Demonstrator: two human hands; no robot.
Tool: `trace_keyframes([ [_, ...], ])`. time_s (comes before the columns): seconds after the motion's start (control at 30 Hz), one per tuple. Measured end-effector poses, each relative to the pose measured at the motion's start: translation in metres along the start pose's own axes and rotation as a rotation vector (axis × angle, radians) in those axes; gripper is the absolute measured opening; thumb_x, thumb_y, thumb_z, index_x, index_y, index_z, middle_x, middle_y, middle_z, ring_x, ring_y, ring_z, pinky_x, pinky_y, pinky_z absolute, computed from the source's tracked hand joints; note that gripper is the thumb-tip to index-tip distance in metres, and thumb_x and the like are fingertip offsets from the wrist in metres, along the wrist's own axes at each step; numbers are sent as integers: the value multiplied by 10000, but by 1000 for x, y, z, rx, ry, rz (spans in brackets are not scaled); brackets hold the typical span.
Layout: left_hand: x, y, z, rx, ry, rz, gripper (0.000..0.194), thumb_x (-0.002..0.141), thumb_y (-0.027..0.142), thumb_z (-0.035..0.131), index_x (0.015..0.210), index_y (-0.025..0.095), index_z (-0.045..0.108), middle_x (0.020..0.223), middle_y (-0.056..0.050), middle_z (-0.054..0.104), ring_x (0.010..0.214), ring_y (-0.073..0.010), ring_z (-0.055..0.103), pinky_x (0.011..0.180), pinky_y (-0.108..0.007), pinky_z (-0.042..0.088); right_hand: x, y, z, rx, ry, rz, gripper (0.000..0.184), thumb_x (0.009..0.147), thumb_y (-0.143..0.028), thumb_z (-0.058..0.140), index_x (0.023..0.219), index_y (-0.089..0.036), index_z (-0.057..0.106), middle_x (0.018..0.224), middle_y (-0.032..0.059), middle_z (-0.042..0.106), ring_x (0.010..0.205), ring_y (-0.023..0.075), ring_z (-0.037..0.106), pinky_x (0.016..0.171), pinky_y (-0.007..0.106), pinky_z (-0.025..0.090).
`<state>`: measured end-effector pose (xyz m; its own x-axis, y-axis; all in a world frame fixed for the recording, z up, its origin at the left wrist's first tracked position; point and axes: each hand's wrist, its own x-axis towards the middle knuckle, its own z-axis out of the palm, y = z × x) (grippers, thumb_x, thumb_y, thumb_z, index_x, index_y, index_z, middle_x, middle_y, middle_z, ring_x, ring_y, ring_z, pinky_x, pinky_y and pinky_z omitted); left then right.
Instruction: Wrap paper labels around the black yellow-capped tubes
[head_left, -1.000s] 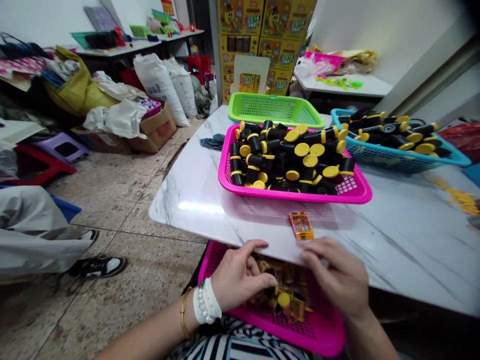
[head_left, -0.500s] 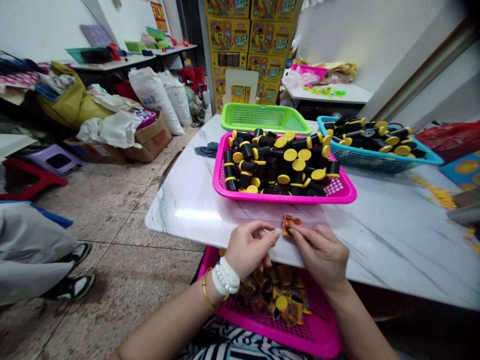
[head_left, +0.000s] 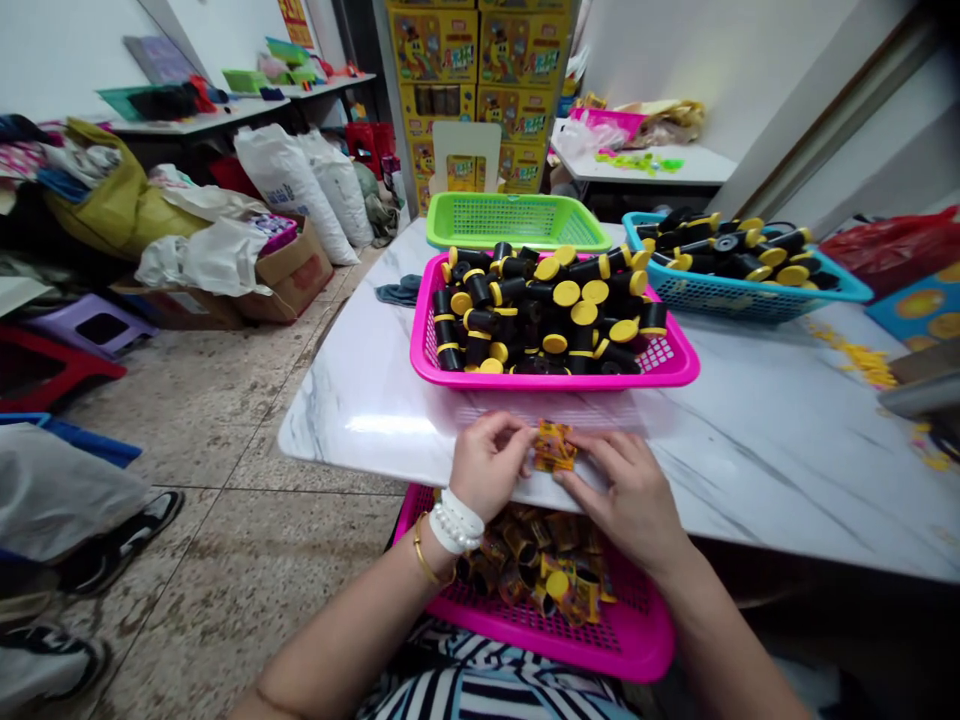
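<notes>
A small orange-and-yellow printed plastic wrapper (head_left: 555, 446) is between my hands, just over the front part of the marble-patterned table (head_left: 360, 420). My left hand (head_left: 489, 462), with a white beaded band at the wrist, pinches the wrapper's left edge. From the right side, my right hand (head_left: 628, 492) grips it, thumb low and index finger high. Below the table edge, a pink basket (head_left: 637, 640) sits over my lap, holding several brown-and-yellow printed sleeves (head_left: 517, 560). Behind my hands stands another pink basket (head_left: 555, 381) heaped with black cylinders with yellow caps (head_left: 525, 310).
A green basket (head_left: 517, 240) stands at the back of the table. To the right is a blue basket (head_left: 757, 306) of black-and-yellow cylinders, near scattered yellow pieces (head_left: 862, 362). Yellow cartons (head_left: 472, 90) are stacked beyond. Another person's shoe (head_left: 127, 535) shows at left.
My left hand has closed on the wrapper's left edge. The wrapper has shifted left and lies flatter, and my right hand has moved with it. The view has shifted slightly.
</notes>
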<state>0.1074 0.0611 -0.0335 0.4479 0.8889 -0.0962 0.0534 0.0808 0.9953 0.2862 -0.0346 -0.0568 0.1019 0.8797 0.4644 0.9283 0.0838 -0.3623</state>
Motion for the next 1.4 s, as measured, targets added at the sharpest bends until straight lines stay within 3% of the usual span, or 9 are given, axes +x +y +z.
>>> trace_keyframes([
  [0.13, -6, 2, -9, -241, -28, -129, 280, 893, 469, 623, 851, 215, 513, 436, 71, 563, 282, -68, 329, 333, -168, 247, 5, 0, -9, 23, 28, 31, 361, 889, -409, 694, 1184, -202, 709, 1047, 109, 674, 972, 281, 621, 894, 463, 518],
  [0.23, -14, 5, -12, -200, -3, -104, 289, 877, 470, 652, 830, 200, 559, 408, 75, 531, 292, -71, 366, 334, -163, 259, 5, -16, -17, 188, 51, 141, 458, 890, -431, 693, 1291, -212, 655, 1120, 109, 675, 1000, 264, 641, 891, 418, 527],
  [0.3, -20, 8, -12, -136, 21, -70, 273, 867, 433, 674, 791, 180, 608, 413, 69, 515, 334, -73, 422, 372, -163, 313, 4, -33, -17, 393, 0, 275, 449, 891, -447, 694, 1280, -227, 652, 1063, 79, 707, 897, 222, 663, 812, 359, 542],
  [0.4, -29, 10, -12, -59, 15, -58, 252, 866, 378, 683, 745, 160, 650, 435, 57, 514, 375, -76, 462, 416, -173, 357, 4, -58, -8, 716, -140, 447, 295, 921, -466, 645, 1022, -195, 702, 833, 32, 700, 695, 166, 628, 651, 283, 521],
  [0.5, -38, 10, -17, -71, 66, -41, 230, 874, 380, 682, 806, 161, 658, 482, 56, 527, 384, -78, 461, 407, -180, 342, 6, -75, 4, 796, -95, 501, 352, 939, -469, 606, 727, -188, 609, 596, -31, 539, 541, 113, 484, 518, 228, 420],
  [0.63, -55, 11, -25, -61, 209, 36, 262, 914, 411, 650, 819, 168, 667, 506, 57, 497, 389, -68, 419, 416, -190, 317, 8, -81, 11, 688, 84, 473, 412, 964, -443, 567, 639, -190, 563, 532, -51, 446, 495, 94, 404, 482, 214, 366],
  [0.97, -67, 11, -22, 104, 233, 282, 151, 893, 259, 699, 872, 156, 807, 720, -63, 709, 657, -148, 628, 621, -245, 488, 6, -89, 15, 641, 129, 330, 290, 970, -317, 593, 718, -184, 652, 583, -44, 543, 509, 91, 483, 506, 201, 406],
  [1.17, -64, 4, -25, 22, 258, 201, 148, 880, 266, 705, 846, 158, 801, 738, -62, 707, 678, -150, 634, 615, -239, 494, -1, -88, 15, 618, 128, 262, 223, 963, -254, 610, 755, -193, 663, 653, -32, 598, 572, 101, 533, 558, 204, 436],
  [1.4, -64, -1, -24, -70, 208, 114, 162, 813, 302, 769, 869, 154, 806, 770, -61, 696, 644, -133, 602, 603, -242, 495, -1, -88, 20, 521, 137, 125, 251, 962, -200, 598, 711, -198, 588, 629, -31, 546, 566, 102, 507, 568, 223, 406],
])
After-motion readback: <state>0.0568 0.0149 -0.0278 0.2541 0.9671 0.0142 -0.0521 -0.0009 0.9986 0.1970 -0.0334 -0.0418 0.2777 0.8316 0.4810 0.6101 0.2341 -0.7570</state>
